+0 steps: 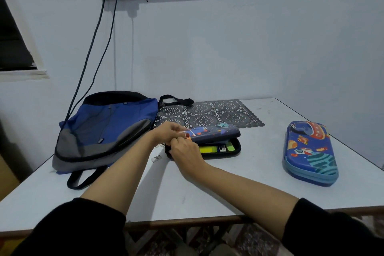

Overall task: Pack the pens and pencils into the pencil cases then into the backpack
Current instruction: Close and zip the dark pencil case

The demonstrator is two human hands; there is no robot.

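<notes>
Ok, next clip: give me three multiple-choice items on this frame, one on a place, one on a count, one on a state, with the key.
1. Where does the backpack lie on the table?
A. At the left side, by the wall
B. At the right edge
C. On the floor

2. How many pencil cases show?
A. One
B. Two
C. Four

3. What state is the pencil case at the hands in?
A. Zipped shut
B. Partly open, lid lowered over the base
C. Inside the backpack

Key:
1 A: it lies left of the patterned mat, under the hanging cables.
2 B: one sits at the left hand and right hand, and a second pencil case lies closed to the right.
3 B: a gap between lid and base shows yellow and green items inside.
</notes>
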